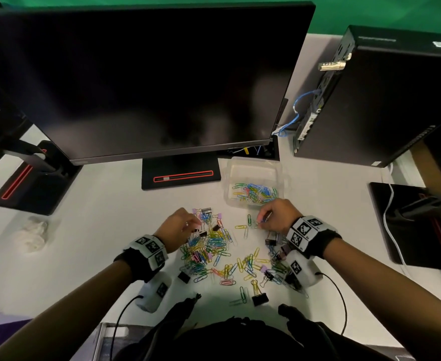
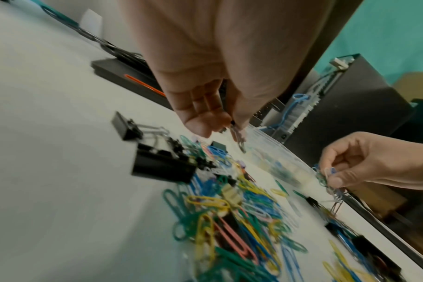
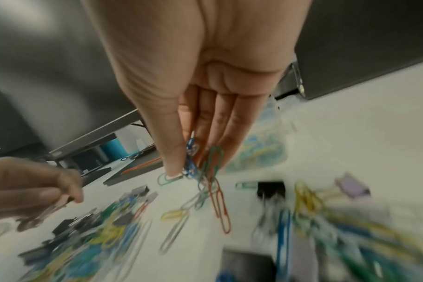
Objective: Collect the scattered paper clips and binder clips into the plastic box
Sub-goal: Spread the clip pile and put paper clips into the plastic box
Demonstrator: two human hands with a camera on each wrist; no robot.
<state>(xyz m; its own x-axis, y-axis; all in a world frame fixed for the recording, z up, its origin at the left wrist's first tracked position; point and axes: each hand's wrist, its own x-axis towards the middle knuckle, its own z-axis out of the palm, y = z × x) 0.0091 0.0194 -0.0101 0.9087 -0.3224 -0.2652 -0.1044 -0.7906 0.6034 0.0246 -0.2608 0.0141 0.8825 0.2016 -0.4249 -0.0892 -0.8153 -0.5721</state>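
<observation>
Paper clips [image 1: 209, 246] & binder clips [image 1: 259, 298] are lying scattered on the white desk [image 1: 97, 230], approx. in two heaps: a thick one in front of the left hand, a looser one below the right wrist, w/ a few strays between. Some coloured clips are already sitting in the clear plastic box [image 1: 253, 168], which is standing at the far right of the heaps, just beside the monitor base [image 1: 180, 175].

Right hand [image 1: 274, 214] is hanging over the desk just in front of the box, thumb & fingers pinching a small bunch of paper clips [image 3: 205, 171] – blue, green, red ones dangling down from the fingertips in the right wrist view.

Left hand [image 1: 180, 225] is hovering over the far edge of the thick heap, fingers curled, pinching one small clip [image 2: 238, 137] that's hanging from the fingertips; too blurred to tell which kind.

Behind it all a big dark monitor [image 1: 149, 79] is standing, a black PC case [image 1: 375, 100] w/ a blue cable [image 1: 298, 110] to the right, a crumpled white tissue [image 1: 34, 235] off to the left.
</observation>
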